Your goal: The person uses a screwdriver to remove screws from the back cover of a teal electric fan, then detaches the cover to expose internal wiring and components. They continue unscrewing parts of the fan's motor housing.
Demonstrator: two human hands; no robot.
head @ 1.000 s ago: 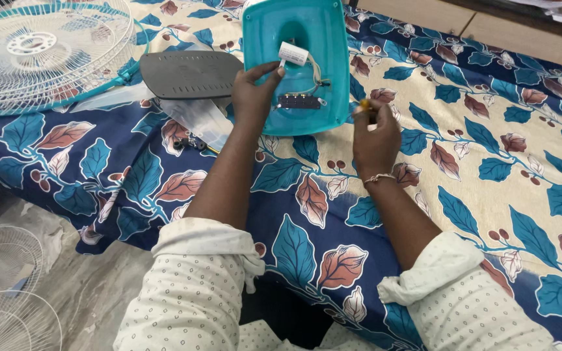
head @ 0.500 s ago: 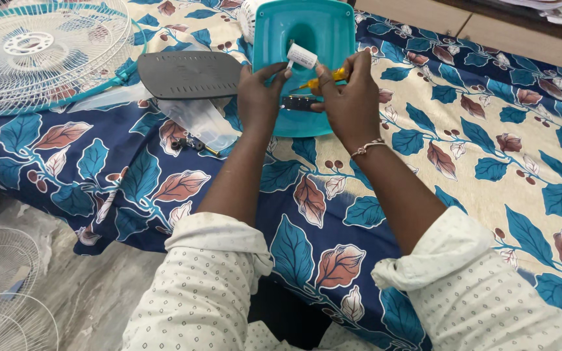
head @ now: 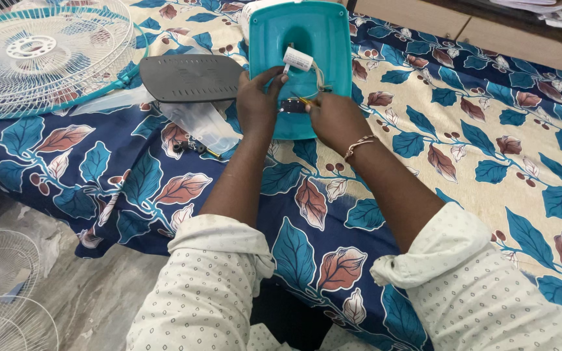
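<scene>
left hand steadies teal fan base | right hand grips yellow screwdriver at black switch block | leaf-print cloth beneath

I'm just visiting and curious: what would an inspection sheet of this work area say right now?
Surface: table under a floral cloth, blue and cream with leaf print.
Job's things: teal fan base shell lying open side up; white cylindrical capacitor and dark switch board inside it.
Clutter: dark grey base cover plate, clear plastic bag, small dark parts, teal-rimmed wire fan guard.
Grippers: left hand steadies the shell by the capacitor; right hand holds a yellow-handled screwdriver at the switch board.
Cables: thin wires from the capacitor.
Surroundings: white fan guards on the grey floor.
</scene>
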